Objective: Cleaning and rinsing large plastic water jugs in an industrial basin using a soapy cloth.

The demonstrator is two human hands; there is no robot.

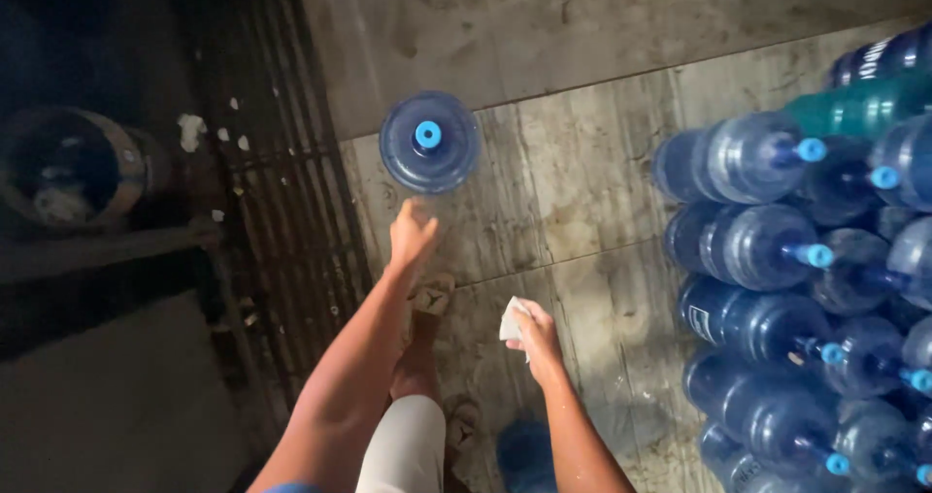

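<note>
The left hand (412, 233) reaches open-fingered toward the upright blue water jug (429, 142) standing alone on the tiled floor (573, 192), just short of it, while the right hand (536, 330) grips a white cloth (512, 320).

Dim light is falling on the tiles (582, 163) ahead of me while the left side is sinking into near black; the bottles (767, 250) are catching soft glints, and my left hand (413, 233) is blurring slightly
</note>
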